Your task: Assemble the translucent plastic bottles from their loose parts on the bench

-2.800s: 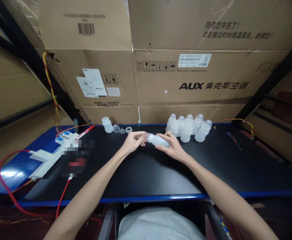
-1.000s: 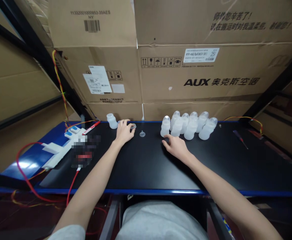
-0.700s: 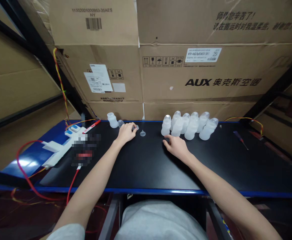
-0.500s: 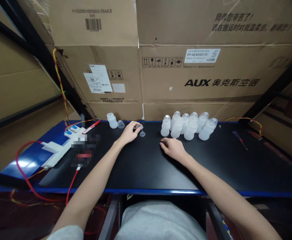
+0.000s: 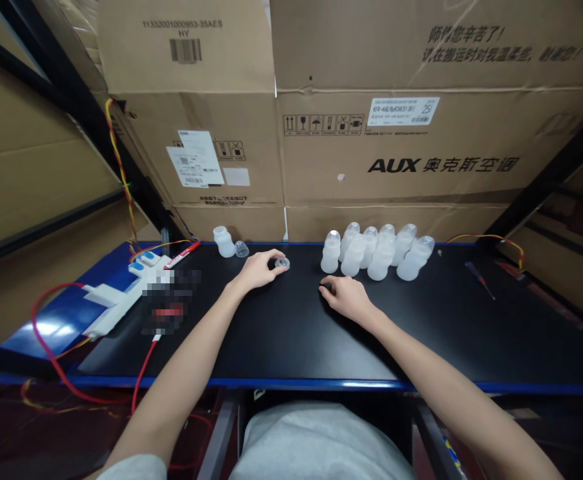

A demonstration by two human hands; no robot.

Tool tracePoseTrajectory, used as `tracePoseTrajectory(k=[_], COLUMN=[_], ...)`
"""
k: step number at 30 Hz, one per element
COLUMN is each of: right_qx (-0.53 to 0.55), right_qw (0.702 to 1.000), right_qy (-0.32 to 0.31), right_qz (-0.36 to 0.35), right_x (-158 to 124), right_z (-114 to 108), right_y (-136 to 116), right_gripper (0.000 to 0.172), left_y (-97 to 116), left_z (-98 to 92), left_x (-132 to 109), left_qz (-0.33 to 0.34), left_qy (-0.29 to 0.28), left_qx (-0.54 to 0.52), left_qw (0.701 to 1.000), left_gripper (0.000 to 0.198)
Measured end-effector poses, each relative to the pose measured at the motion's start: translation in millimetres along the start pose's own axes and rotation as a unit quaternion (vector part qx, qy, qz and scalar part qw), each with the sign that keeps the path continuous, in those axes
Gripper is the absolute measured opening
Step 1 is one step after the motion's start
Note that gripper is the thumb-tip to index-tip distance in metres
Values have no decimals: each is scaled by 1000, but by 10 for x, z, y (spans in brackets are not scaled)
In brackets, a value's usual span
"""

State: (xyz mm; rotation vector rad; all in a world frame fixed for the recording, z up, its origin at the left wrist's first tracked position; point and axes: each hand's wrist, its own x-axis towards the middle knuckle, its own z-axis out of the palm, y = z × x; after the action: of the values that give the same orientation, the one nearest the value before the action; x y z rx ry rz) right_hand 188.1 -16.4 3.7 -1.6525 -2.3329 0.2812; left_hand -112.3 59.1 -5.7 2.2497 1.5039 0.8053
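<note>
My left hand point(image 5: 261, 268) pinches a small clear bottle collar point(image 5: 282, 264) between thumb and fingers, low over the black tabletop. A clear nipple is around the same spot, mostly hidden by the collar and fingers, so I cannot tell how it sits. Left of this hand, a translucent dome cap point(image 5: 242, 249) lies beside an uncapped white bottle point(image 5: 224, 243). My right hand point(image 5: 345, 295) rests on the table with fingers loosely curled and thumb apart; only dark shows in the gap. Just behind it stand several frosted baby bottles with clear domes point(image 5: 378, 259).
A screwdriver point(image 5: 480, 280) lies at the right. On the left are a white power strip point(image 5: 126, 297), a red-and-white marker point(image 5: 184, 255), a blurred dark object point(image 5: 168, 300) and a red cable point(image 5: 144, 373). A cardboard wall point(image 5: 321, 187) closes off the back.
My left hand has moved slightly down and toward me, bringing the collar onto the spot where the nipple stood on the table. My right hand has not visibly moved.
</note>
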Motion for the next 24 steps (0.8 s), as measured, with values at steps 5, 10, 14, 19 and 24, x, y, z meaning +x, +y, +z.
tracePoseTrajectory(k=[5,10,14,19,24], right_qx=[1,0,1,-1,3], right_qw=[1000,1000,1000,1000,1000], right_qy=[-14,-12,-14,-17,-12], right_qz=[2,-1,-3,-9,-12], right_x=[-1,3,3,-3,-4], right_z=[-23,-23,-25,-42,-33], right_y=[-8,-2,-2,-13,-3], right_gripper=[29,31,30,30,28], left_y=[-187,-297,-274,-187,-124], left_z=[64,120,99,67,79], left_x=[40,59,39,10,13], left_qz=[-13,-1,-8,19,24], left_qy=[15,4,-14,-41,-15], left_qx=[-107,-174,-150,-72,19], left_qw=[994,985,989,996,999], left_gripper=[32,36,37,36,35])
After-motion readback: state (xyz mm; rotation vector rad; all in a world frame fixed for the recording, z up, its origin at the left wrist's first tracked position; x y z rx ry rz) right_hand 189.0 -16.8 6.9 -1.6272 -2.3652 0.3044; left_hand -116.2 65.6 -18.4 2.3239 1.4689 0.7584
